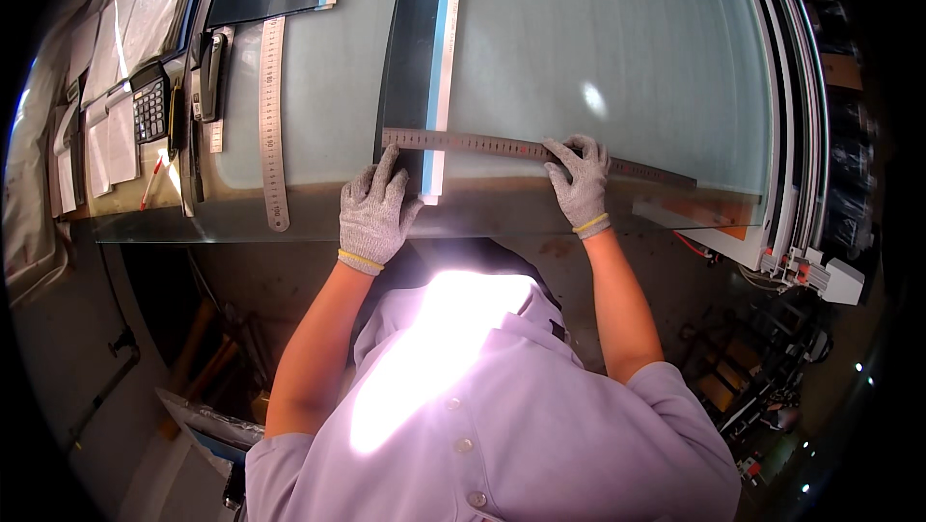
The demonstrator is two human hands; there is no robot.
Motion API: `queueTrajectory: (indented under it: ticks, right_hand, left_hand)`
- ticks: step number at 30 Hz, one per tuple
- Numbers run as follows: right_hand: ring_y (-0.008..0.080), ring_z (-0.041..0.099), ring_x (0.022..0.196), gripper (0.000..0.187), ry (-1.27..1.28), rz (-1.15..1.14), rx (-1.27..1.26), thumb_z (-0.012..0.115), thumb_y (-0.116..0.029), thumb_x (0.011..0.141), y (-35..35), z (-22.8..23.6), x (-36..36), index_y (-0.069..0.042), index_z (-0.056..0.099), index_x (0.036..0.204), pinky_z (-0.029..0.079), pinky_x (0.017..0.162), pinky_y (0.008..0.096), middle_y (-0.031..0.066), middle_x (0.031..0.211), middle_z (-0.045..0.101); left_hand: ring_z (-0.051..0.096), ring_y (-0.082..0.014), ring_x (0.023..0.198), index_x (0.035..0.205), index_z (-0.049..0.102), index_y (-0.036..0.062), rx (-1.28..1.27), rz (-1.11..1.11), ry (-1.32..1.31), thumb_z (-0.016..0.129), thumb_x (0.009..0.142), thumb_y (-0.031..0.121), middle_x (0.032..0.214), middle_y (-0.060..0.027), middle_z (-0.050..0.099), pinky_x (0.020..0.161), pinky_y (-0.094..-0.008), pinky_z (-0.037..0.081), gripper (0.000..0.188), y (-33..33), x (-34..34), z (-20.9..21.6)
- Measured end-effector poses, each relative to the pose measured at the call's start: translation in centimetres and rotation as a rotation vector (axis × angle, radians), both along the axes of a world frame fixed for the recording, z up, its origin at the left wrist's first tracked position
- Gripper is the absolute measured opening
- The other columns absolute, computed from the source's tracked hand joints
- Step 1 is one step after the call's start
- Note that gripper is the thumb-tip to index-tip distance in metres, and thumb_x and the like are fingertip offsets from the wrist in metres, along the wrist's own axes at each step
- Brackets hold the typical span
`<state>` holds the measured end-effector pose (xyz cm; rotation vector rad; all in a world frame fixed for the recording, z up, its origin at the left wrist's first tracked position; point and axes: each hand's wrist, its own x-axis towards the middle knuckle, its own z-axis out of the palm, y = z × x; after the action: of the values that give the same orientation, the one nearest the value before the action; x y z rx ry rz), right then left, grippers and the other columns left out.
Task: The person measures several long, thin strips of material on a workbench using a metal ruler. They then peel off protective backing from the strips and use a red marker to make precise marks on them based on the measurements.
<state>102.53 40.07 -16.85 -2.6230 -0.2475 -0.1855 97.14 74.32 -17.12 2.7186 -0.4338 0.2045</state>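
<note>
Steel ruler [482, 143], one: laid over dark strip [410, 59], seemingly steadied at two points; left hand [376, 213], fingers apart, at ruler's near-left end; right hand [582, 186] about mid-ruler, pinch or press unclear

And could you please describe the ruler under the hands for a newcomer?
On the big greenish table, find the blue-edged dark strip. The grey ruler lies across it, under the left hand and right hand. Unlike the long ruler farther left, it runs sideways.

Ruler [473, 143] dull metal; gloved fingers [385, 167] matt knit; tabletop [540, 49] glossy, perhaps glass.
</note>
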Motion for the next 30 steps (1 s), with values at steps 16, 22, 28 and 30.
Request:
queueTrajectory:
  ticks: [16,22,28,30]
  right_hand:
    - [0.0281,0.055,0.108,0.034,-0.093,-0.036,-0.005,0.080,-0.022,0.080,0.1,-1.9,-0.6,-0.020,0.078,0.114,0.041,0.101,0.0462,0.0057,0.110,0.061]
    - [0.0285,0.055,0.108,0.033,-0.098,-0.048,-0.006,0.080,-0.021,0.080,0.2,-1.7,-0.6,-0.019,0.078,0.113,0.041,0.102,0.0460,0.0058,0.111,0.062]
    - [0.0286,0.056,0.108,0.033,-0.093,-0.052,0.002,0.080,-0.022,0.080,0.2,-1.7,-0.6,-0.019,0.078,0.113,0.042,0.102,0.0459,0.0061,0.111,0.062]
    - [0.0285,0.056,0.108,0.033,-0.096,-0.053,0.007,0.080,-0.022,0.080,0.2,-1.7,-0.6,-0.020,0.078,0.113,0.042,0.101,0.0456,0.0060,0.111,0.062]
  left_hand:
    - [0.058,-0.0413,0.118,0.125,0.060,0.0045,-0.010,0.011,0.027,0.078,0.083,0.029,0.156,-0.0150,0.049,0.098,-0.0511,0.044,0.052,-0.1,-0.1,-0.1]
    - [0.058,-0.0368,0.117,0.125,0.058,0.0056,0.031,-0.003,-0.018,0.079,0.081,0.029,0.156,-0.0161,0.048,0.094,-0.0504,0.046,0.054,-0.1,0.0,0.0]
    - [0.058,-0.0361,0.116,0.125,0.058,0.0060,0.032,0.001,-0.026,0.079,0.081,0.029,0.155,-0.0158,0.048,0.094,-0.0501,0.046,0.054,-0.1,0.0,0.0]
    - [0.058,-0.0363,0.117,0.125,0.058,0.0061,0.032,0.001,-0.021,0.079,0.081,0.029,0.156,-0.0156,0.048,0.094,-0.0500,0.046,0.054,-0.1,0.0,0.0]
